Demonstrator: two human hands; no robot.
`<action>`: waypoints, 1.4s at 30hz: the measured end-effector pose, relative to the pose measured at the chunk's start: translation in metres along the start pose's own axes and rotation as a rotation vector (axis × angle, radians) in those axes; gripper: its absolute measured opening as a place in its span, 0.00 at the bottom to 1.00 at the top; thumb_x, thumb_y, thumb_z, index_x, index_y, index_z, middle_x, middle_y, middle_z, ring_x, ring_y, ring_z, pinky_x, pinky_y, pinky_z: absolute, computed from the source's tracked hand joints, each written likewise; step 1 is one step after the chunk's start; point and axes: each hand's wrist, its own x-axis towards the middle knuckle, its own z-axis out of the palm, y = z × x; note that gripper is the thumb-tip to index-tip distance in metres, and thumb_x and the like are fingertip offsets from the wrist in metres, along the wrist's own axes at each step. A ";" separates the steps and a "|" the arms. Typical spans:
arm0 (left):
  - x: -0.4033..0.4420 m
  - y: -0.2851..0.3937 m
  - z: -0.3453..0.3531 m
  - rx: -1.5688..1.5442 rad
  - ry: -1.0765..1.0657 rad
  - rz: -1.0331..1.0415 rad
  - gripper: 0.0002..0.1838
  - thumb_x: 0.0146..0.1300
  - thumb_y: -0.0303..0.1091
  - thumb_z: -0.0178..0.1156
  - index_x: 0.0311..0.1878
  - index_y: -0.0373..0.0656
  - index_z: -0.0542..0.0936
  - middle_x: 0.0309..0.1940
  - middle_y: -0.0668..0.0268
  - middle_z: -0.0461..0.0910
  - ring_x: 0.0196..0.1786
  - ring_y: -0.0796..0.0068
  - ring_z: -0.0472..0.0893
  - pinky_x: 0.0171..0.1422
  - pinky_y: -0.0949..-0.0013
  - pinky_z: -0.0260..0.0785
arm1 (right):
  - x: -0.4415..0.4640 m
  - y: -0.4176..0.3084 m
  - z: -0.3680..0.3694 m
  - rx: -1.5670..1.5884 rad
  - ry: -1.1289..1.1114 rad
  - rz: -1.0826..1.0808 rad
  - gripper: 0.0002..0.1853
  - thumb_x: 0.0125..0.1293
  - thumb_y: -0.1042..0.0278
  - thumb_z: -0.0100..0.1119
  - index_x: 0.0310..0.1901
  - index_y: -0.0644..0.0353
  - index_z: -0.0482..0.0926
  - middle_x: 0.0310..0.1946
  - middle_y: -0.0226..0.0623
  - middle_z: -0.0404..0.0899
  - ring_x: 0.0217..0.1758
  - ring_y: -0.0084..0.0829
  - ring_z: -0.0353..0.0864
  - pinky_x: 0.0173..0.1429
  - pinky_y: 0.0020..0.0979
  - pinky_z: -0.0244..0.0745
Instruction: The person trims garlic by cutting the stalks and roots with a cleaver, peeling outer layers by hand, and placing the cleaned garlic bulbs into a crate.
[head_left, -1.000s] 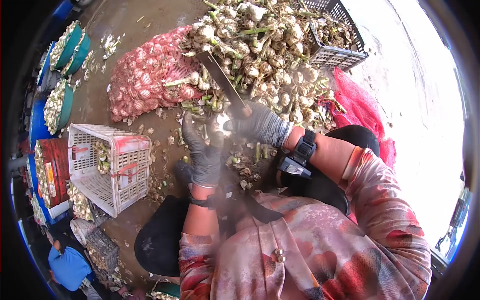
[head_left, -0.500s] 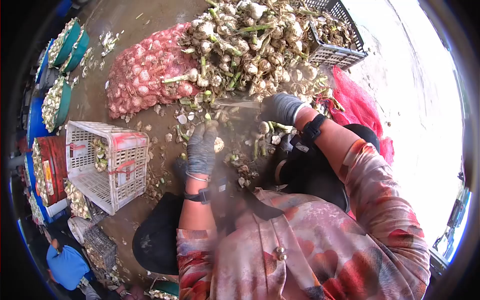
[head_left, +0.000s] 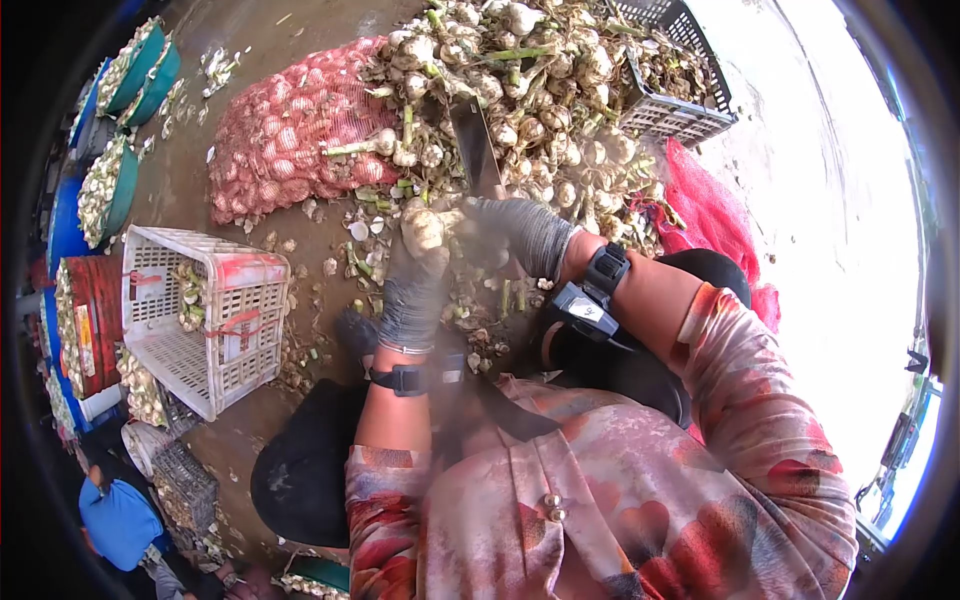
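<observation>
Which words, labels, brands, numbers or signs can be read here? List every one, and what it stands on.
No text reads with certainty.
White sticker on the grey box-shaped device at the right wrist: one dark character, perhaps a digit, too blurred to name.
Yellow-and-white label on the red round container: too small to read.
Wooden-handled steel knife: no lettering visible.

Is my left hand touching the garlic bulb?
Touching. The head view shows the garlic bulb held against the gloved left hand, with no gap between them.
</observation>
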 end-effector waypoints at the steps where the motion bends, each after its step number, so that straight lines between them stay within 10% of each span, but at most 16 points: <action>1: 0.008 -0.002 -0.003 0.435 -0.021 0.175 0.29 0.64 0.40 0.62 0.63 0.37 0.65 0.54 0.61 0.72 0.57 0.70 0.72 0.61 0.67 0.67 | -0.012 -0.006 0.004 -0.064 -0.017 0.062 0.17 0.66 0.47 0.57 0.36 0.54 0.77 0.17 0.26 0.71 0.13 0.21 0.68 0.13 0.27 0.60; 3: 0.012 -0.004 -0.007 0.874 -0.036 0.355 0.24 0.66 0.35 0.59 0.62 0.38 0.67 0.52 0.61 0.72 0.55 0.69 0.72 0.61 0.67 0.67 | -0.002 0.001 -0.009 -0.451 -0.016 -0.107 0.17 0.65 0.48 0.57 0.36 0.56 0.77 0.18 0.28 0.73 0.15 0.25 0.70 0.16 0.30 0.63; 5: 0.006 0.004 -0.005 0.658 -0.044 0.179 0.19 0.67 0.27 0.55 0.60 0.39 0.68 0.49 0.60 0.73 0.54 0.67 0.73 0.60 0.67 0.68 | 0.005 -0.007 -0.006 -1.337 0.006 -0.593 0.18 0.63 0.50 0.59 0.40 0.59 0.77 0.23 0.40 0.78 0.25 0.40 0.80 0.30 0.41 0.74; 8: 0.000 0.004 -0.010 0.471 -0.016 0.007 0.20 0.68 0.30 0.54 0.62 0.40 0.68 0.55 0.60 0.72 0.58 0.70 0.73 0.61 0.67 0.68 | -0.050 -0.030 0.013 -1.453 0.191 -0.631 0.15 0.60 0.55 0.60 0.40 0.59 0.77 0.27 0.46 0.80 0.34 0.48 0.82 0.40 0.44 0.75; 9: 0.003 -0.006 -0.024 1.237 -0.195 0.573 0.18 0.70 0.33 0.53 0.61 0.41 0.71 0.58 0.61 0.73 0.59 0.72 0.73 0.60 0.66 0.68 | -0.058 -0.030 0.015 -1.580 0.164 -0.701 0.12 0.57 0.60 0.60 0.39 0.56 0.77 0.30 0.47 0.81 0.37 0.49 0.82 0.38 0.46 0.76; 10: 0.000 -0.016 -0.031 1.235 -0.194 0.571 0.18 0.70 0.33 0.53 0.61 0.41 0.71 0.58 0.61 0.73 0.59 0.72 0.73 0.60 0.66 0.68 | -0.065 -0.032 0.020 -1.581 0.162 -0.699 0.12 0.57 0.60 0.60 0.39 0.56 0.77 0.30 0.47 0.81 0.37 0.49 0.82 0.38 0.46 0.76; 12: -0.007 -0.030 -0.039 0.362 -0.145 -0.105 0.16 0.71 0.35 0.51 0.59 0.41 0.74 0.58 0.61 0.75 0.57 0.74 0.75 0.59 0.66 0.69 | -0.077 -0.035 0.026 -1.744 0.046 -0.659 0.11 0.54 0.63 0.60 0.39 0.55 0.77 0.29 0.46 0.81 0.37 0.49 0.82 0.39 0.46 0.76; 17: -0.009 -0.009 -0.021 0.870 -0.193 0.302 0.14 0.71 0.35 0.52 0.54 0.40 0.76 0.53 0.63 0.77 0.53 0.74 0.76 0.56 0.68 0.70 | -0.059 -0.022 0.012 -1.770 0.080 -0.588 0.11 0.56 0.63 0.59 0.41 0.55 0.78 0.30 0.46 0.82 0.37 0.48 0.83 0.39 0.46 0.76; 20: -0.013 0.003 -0.016 0.305 0.010 0.027 0.15 0.70 0.34 0.54 0.56 0.40 0.74 0.50 0.66 0.76 0.50 0.73 0.75 0.57 0.69 0.68 | -0.033 -0.040 -0.014 -1.807 0.141 -0.166 0.17 0.62 0.55 0.58 0.47 0.57 0.79 0.33 0.48 0.82 0.37 0.48 0.83 0.42 0.43 0.78; 25: 0.006 0.069 -0.135 -0.545 0.464 0.337 0.21 0.66 0.49 0.57 0.48 0.39 0.73 0.43 0.63 0.76 0.51 0.67 0.75 0.68 0.54 0.61 | -0.049 -0.047 -0.016 -1.803 0.277 -0.465 0.20 0.64 0.49 0.57 0.44 0.60 0.79 0.28 0.51 0.81 0.34 0.47 0.83 0.41 0.42 0.77; 28: -0.002 0.073 -0.193 -0.703 0.638 0.315 0.30 0.69 0.53 0.47 0.63 0.38 0.67 0.62 0.53 0.70 0.63 0.62 0.71 0.72 0.55 0.56 | -0.058 -0.059 0.004 -1.251 0.372 -0.424 0.20 0.64 0.50 0.57 0.43 0.62 0.78 0.26 0.52 0.80 0.33 0.48 0.82 0.40 0.42 0.76; 32: 0.045 -0.007 -0.108 0.105 0.674 -0.013 0.26 0.68 0.44 0.56 0.63 0.37 0.70 0.59 0.59 0.74 0.63 0.63 0.72 0.70 0.61 0.60 | -0.051 -0.052 0.014 -1.160 0.301 -0.563 0.18 0.62 0.53 0.59 0.39 0.62 0.78 0.24 0.49 0.80 0.31 0.48 0.82 0.39 0.43 0.75; 36: 0.067 -0.119 -0.038 1.121 -0.127 -0.200 0.17 0.65 0.33 0.55 0.56 0.43 0.77 0.58 0.62 0.76 0.61 0.60 0.73 0.66 0.60 0.63 | -0.043 -0.054 0.010 -1.157 0.224 -0.473 0.15 0.61 0.56 0.60 0.36 0.62 0.78 0.25 0.51 0.80 0.33 0.52 0.81 0.39 0.44 0.75; 39: 0.071 -0.148 -0.011 1.826 -0.292 -0.174 0.17 0.61 0.35 0.56 0.54 0.49 0.80 0.59 0.62 0.74 0.63 0.59 0.70 0.68 0.56 0.58 | -0.048 -0.066 0.012 -1.125 0.285 -0.403 0.14 0.59 0.58 0.61 0.37 0.63 0.78 0.27 0.52 0.80 0.34 0.53 0.81 0.39 0.44 0.75; 42: 0.073 -0.186 -0.030 1.915 -0.272 -0.251 0.16 0.60 0.43 0.57 0.50 0.53 0.81 0.57 0.64 0.73 0.64 0.61 0.68 0.69 0.54 0.55 | -0.044 -0.069 0.004 -1.103 0.292 -0.398 0.15 0.59 0.58 0.61 0.38 0.63 0.78 0.29 0.54 0.80 0.35 0.53 0.81 0.40 0.44 0.75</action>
